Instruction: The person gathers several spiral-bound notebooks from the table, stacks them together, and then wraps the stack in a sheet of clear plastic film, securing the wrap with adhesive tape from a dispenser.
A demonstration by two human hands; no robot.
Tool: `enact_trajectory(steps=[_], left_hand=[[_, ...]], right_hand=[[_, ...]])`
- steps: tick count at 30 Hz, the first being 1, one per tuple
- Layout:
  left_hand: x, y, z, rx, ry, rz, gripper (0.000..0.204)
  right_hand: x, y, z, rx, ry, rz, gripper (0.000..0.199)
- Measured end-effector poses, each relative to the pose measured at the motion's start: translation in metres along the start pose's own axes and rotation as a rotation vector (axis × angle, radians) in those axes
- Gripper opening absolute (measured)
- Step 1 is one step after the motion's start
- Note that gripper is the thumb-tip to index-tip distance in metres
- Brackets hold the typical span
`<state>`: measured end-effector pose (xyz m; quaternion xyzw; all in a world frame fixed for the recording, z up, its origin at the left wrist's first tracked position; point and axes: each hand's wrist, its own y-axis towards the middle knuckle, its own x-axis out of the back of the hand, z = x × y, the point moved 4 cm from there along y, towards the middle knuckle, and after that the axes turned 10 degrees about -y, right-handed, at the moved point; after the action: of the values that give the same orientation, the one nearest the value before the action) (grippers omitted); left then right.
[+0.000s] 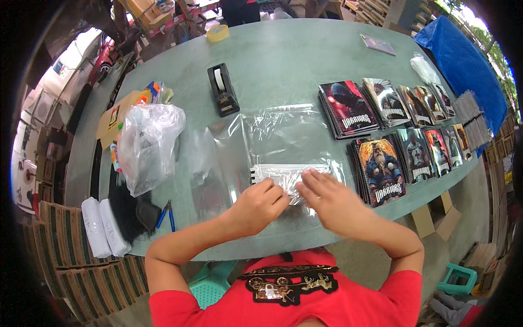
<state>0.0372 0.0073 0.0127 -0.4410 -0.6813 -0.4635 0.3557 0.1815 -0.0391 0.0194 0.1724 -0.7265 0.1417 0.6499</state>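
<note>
A small spiral notebook (261, 173) with white pages lies at the near middle of the table, under or inside clear plastic film (283, 131). The film spreads beyond it, loose and shiny. At the notebook's near left side, my left hand (261, 204) has its fingers curled in, closed on the film's edge. My right hand (335, 204) rests to the right with fingers stretched out over the crinkled plastic, pressing on the notebook's near right part. Both hands partly cover the notebook.
Spiral notebooks with warrior covers (381, 169) stand in rows at the right. A black tape dispenser (222, 90) sits beyond the film; a tape roll (217, 34) lies farther off. At left are a plastic bag (152, 141), blue-handled pliers (166, 215) and white rolls (103, 226).
</note>
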Motion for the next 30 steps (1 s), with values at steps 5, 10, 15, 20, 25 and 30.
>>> enact_trajectory(steps=[5,10,15,20,25,30], left_hand=[[-0.012,-0.006,-0.004,-0.131,0.028,-0.194,0.014],[-0.011,-0.009,0.008,-0.123,-0.198,-0.212,0.015],[0.047,0.016,0.117,0.2,0.019,-0.621,0.013],[0.002,-0.051,0.366,0.945,0.06,-0.981,0.023],[-0.024,-0.033,0.407,1.235,-0.037,-0.875,0.035],[-0.061,-0.047,0.349,1.167,-1.006,-1.123,0.021]], right_hand=[[-0.009,0.018,-0.013,0.072,0.446,-0.316,0.037],[-0.024,0.02,-0.004,0.154,0.263,-0.175,0.044],[-0.019,0.016,-0.006,0.195,0.149,-0.037,0.051],[-0.01,0.023,0.004,0.24,0.176,-0.039,0.053],[-0.012,0.026,-0.002,0.224,0.195,0.005,0.056],[-0.016,0.017,-0.008,0.085,0.488,-0.094,0.052]])
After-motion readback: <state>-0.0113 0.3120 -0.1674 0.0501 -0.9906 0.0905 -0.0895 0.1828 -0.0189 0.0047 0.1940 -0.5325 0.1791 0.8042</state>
